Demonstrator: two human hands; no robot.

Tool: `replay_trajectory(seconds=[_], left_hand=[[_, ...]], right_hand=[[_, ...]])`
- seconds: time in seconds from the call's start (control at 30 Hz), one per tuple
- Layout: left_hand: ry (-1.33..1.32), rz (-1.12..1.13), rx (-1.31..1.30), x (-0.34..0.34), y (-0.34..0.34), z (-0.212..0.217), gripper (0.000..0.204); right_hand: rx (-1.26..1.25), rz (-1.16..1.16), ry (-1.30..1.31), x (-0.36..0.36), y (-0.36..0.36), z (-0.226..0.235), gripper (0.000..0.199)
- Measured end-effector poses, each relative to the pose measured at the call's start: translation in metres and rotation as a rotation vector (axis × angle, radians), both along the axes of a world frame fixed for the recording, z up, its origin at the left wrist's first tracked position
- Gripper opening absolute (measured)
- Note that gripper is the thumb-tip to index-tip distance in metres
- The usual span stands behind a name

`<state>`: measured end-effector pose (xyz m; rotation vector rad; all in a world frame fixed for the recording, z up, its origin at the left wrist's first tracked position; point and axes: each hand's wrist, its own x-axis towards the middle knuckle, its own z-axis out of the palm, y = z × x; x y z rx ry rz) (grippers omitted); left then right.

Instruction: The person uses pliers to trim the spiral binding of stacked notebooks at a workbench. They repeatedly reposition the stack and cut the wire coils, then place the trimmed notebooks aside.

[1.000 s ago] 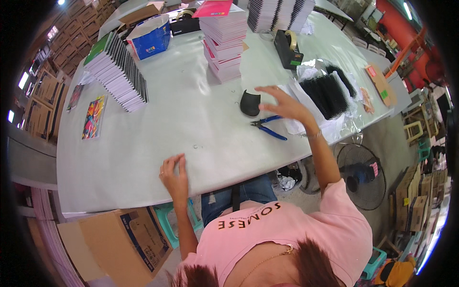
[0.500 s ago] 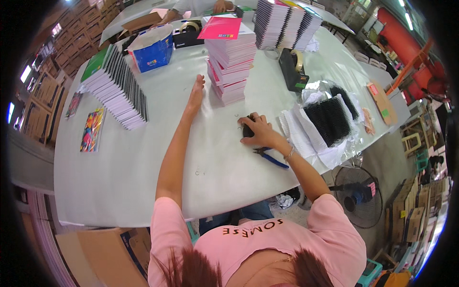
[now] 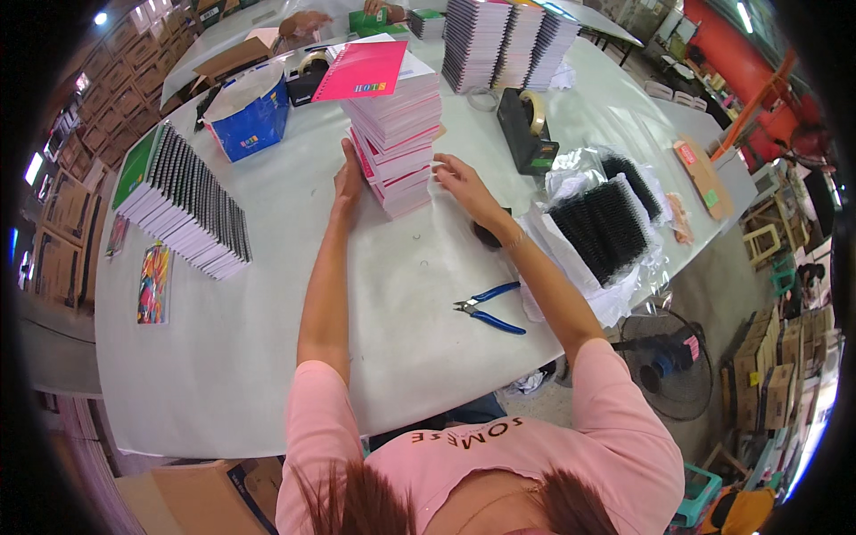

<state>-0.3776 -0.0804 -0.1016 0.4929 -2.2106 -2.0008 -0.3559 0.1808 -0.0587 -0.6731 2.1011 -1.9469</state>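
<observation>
A tall stack of pink-covered notebooks (image 3: 392,134) stands in front of me, its layers uneven and its top cover jutting left. My left hand (image 3: 349,176) lies along the stack's left side, fingers stretched upward. At the right side is my right hand (image 3: 462,185), fingers apart and slightly bent; its fingertips are at the stack's edge, and contact is unclear. Under my right wrist sits a dark rounded object (image 3: 486,234), partly hidden. Blue-handled cutting pliers (image 3: 486,308) lie spread on the table (image 3: 392,357) nearer to me.
Left stands a spiral notebook stack (image 3: 192,201), near a colourful packet (image 3: 153,283) and a blue box (image 3: 250,125). Right are a tape dispenser (image 3: 526,134) and black wire spirals (image 3: 599,227) on white wrapping. More spiral notebooks (image 3: 504,45) stand behind; another person's hand (image 3: 383,11) shows beyond.
My right hand has left the dark object and moved up to the stack's right side. My left hand has come against its left side. The pliers now lie more widely spread.
</observation>
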Motion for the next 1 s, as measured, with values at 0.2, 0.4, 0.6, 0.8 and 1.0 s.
replay_trajectory(seconds=[0.2,0.4,0.6,0.8,1.0], left_hand=[[0.025,0.084,0.083,0.012,-0.006,0.000,0.121],[0.014,0.063,0.102,0.021,0.006,0.003,0.119],[0.042,0.081,-0.068,0.032,0.017,0.001,0.118],[0.020,0.096,-0.163,0.073,0.051,0.009,0.117],[0.021,0.041,-0.251,0.100,0.070,0.013,0.109]], right_hand=[[-0.080,0.077,-0.378,0.001,-0.054,0.007,0.042],[-0.149,0.048,-0.414,0.012,-0.052,0.003,0.037],[-0.264,0.078,-0.370,0.027,-0.040,-0.009,0.035],[-0.163,0.014,-0.449,0.061,-0.006,0.006,0.031],[-0.265,-0.014,-0.470,0.082,0.012,-0.003,0.029]])
